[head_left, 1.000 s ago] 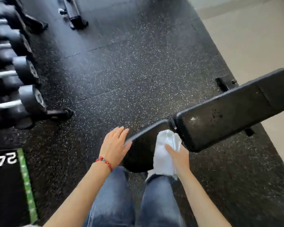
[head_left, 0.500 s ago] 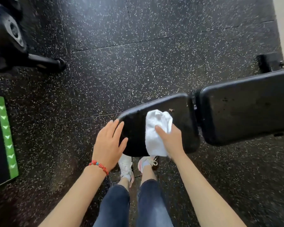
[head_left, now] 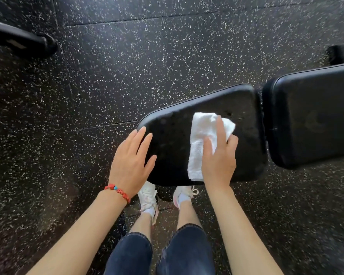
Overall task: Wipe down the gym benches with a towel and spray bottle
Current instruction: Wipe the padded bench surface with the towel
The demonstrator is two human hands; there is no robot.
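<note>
A black padded gym bench lies in front of me, its seat pad (head_left: 244, 108) near me and its longer back pad (head_left: 314, 118) running off to the right. A folded white towel (head_left: 200, 135) lies flat on the seat pad under my right hand (head_left: 218, 155), whose fingers press down on it. My left hand (head_left: 132, 161), with a red bracelet at the wrist, rests open with spread fingers on the seat pad's left edge. No spray bottle is in view.
Black speckled rubber floor (head_left: 147, 56) surrounds the bench. A black rack foot (head_left: 28, 42) lies at the upper left. A bench leg (head_left: 337, 54) shows at the upper right. My white shoes (head_left: 149, 197) stand just under the seat pad's near edge.
The view has tipped further down and closer to the seat pad. My right hand has slid the towel along the seat pad toward the gap between the pads; my left hand stays at the pad's left edge.
</note>
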